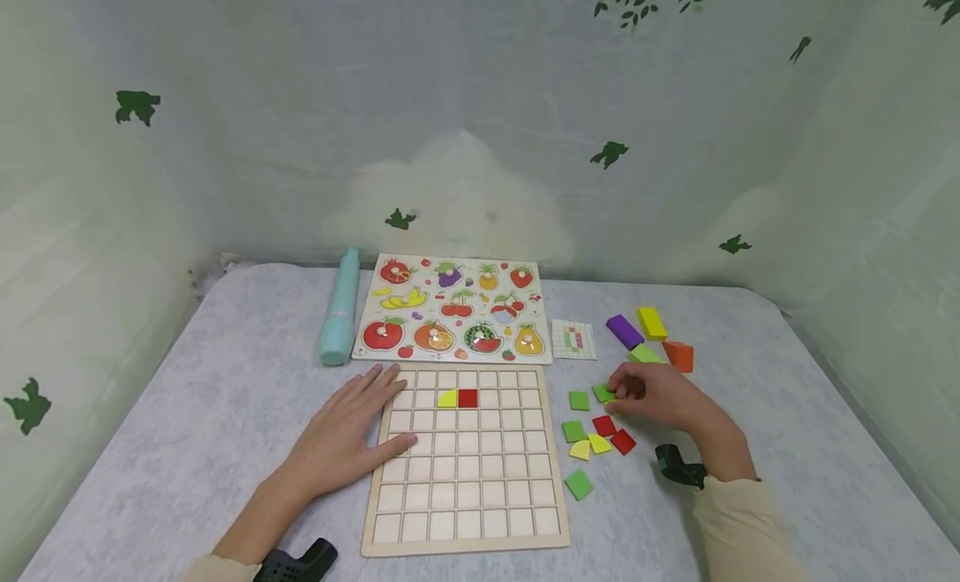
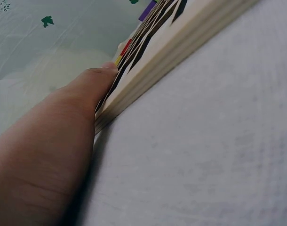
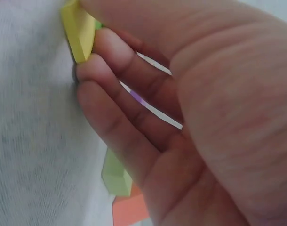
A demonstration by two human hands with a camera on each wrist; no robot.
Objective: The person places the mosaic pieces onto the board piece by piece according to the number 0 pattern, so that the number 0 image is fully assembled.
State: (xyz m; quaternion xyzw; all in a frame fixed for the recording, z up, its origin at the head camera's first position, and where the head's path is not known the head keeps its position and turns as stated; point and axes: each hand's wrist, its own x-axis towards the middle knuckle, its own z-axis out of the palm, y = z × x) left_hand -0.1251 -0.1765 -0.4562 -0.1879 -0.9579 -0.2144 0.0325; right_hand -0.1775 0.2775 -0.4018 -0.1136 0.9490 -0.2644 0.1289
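Observation:
My left hand (image 1: 341, 436) lies with straight, spread fingers over the left edge of a wooden grid board (image 1: 468, 499). In the left wrist view its thumb (image 2: 99, 80) rests on the board's edge. A yellow quarter-round tile (image 1: 447, 398) and a red square tile (image 1: 467, 398) sit side by side in the board's second row. Right of the board, my right hand (image 1: 663, 396) pinches a yellow tile (image 3: 80, 35) with its thumb and fingers, low over the table. A green tile (image 1: 602, 393) lies by those fingertips. The other fingers are curled.
Green (image 1: 579, 484), red (image 1: 623, 441) and yellow (image 1: 580, 450) tiles lie right of the board. Behind are purple (image 1: 625, 332), yellow (image 1: 652, 323) and orange (image 1: 678, 357) blocks, a pattern card (image 1: 573, 340), a fruit puzzle (image 1: 453, 311) and a teal bottle (image 1: 342, 311).

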